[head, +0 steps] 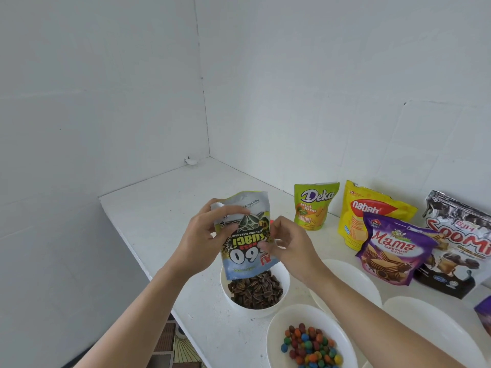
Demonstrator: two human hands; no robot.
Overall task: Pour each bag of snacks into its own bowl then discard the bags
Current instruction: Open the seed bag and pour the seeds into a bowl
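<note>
Fingers (231, 210) of the left hand (204, 235) curl round the upturned bottom of a sunflower seed bag (245, 243), and the right hand (292, 248) pinches its right side. Mouth down, the bag hangs just above a white bowl (265, 312) holding striped seeds (255, 290), near the left edge of the white counter (159, 208). Just beside that is a bowl of coloured candies (273, 338). Four snack bags stand along the back edge: green (313, 205), yellow (366, 213), purple (393, 251), black (457, 243).
</note>
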